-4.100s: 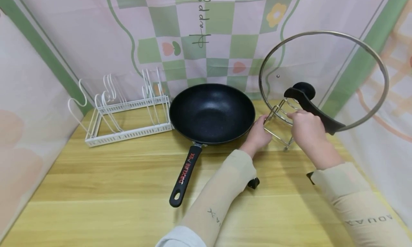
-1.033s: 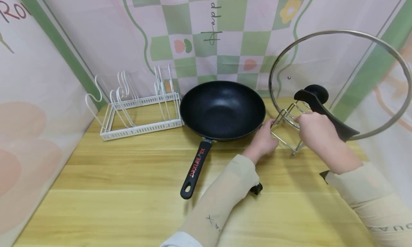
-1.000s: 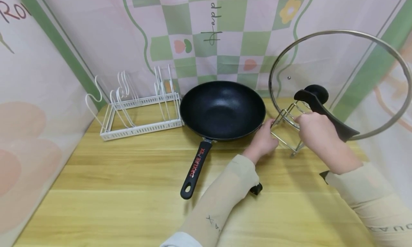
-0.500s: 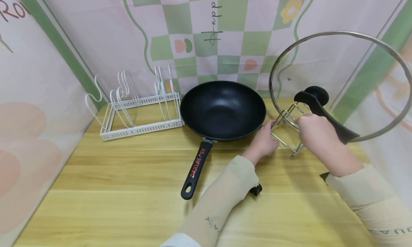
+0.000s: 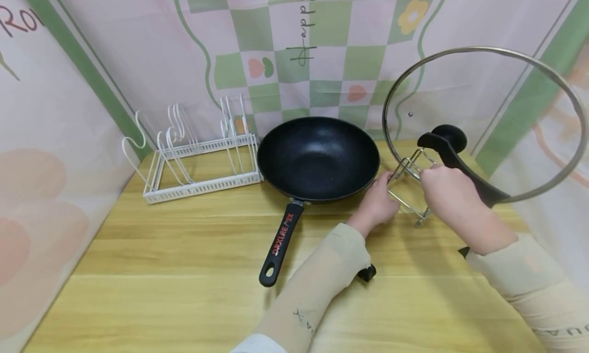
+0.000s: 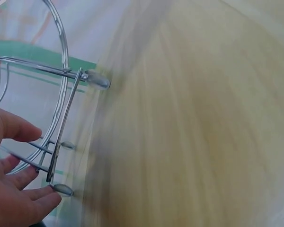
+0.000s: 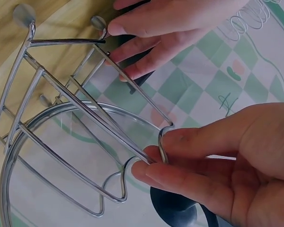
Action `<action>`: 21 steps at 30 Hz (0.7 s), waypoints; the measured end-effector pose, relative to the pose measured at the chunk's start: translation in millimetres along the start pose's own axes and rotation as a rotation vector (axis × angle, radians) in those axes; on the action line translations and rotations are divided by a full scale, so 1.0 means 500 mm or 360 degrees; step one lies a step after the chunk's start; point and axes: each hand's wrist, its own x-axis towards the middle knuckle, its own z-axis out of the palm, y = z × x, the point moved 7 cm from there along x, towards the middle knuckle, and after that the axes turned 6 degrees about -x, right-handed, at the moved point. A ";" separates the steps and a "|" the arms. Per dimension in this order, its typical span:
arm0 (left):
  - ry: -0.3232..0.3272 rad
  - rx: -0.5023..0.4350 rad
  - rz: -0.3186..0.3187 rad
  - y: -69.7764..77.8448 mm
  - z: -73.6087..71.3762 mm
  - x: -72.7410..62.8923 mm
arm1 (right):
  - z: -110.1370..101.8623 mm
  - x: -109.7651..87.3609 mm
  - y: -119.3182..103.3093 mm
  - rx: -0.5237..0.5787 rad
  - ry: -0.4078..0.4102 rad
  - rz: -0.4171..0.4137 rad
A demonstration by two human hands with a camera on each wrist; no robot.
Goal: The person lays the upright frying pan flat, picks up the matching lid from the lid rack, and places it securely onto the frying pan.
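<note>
A metal wire lid rack [image 5: 406, 205] stands at the right of the table, with a large glass lid [image 5: 483, 102] upright in it. The lid has a steel rim and a black knob and handle [image 5: 488, 190]. My left hand [image 5: 375, 202] holds the rack's left side low down; in the left wrist view its thumb and fingers [image 6: 26, 130] lie around the lower wires. My right hand [image 5: 451, 197] pinches a bent wire at the rack's top, as the thumb and fingertips [image 7: 180, 139] show in the right wrist view. The lid's lowest part is partly hidden by wires.
A black wok [image 5: 317, 156] sits left of the rack, its black handle [image 5: 281, 243] towards me. Farther left stands a white rack [image 5: 202, 185] with wire dividers. A patterned cloth wall [image 5: 152, 51] closes off the back. A small black object [image 5: 367, 273] lies beside my left sleeve.
Compared with about four seconds ago, the head view has shifted so the scene appears farther right. Both hands stay on the wire rack, and rack, lid and wok show little movement.
</note>
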 end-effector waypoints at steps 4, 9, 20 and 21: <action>0.0034 0.0007 -0.0032 0.005 0.003 0.001 | -0.002 -0.003 -0.001 0.0007 -0.0004 0.0015; 0.0074 0.0006 -0.0111 0.006 0.006 0.001 | -0.003 -0.006 -0.004 0.0028 -0.0023 0.0021; 0.0166 -0.0015 -0.0002 0.029 0.002 -0.003 | -0.033 -0.009 -0.015 0.0019 0.0237 -0.0071; 0.0175 -0.0029 0.0019 0.034 0.001 -0.004 | -0.039 -0.010 -0.016 0.0016 0.0280 -0.0089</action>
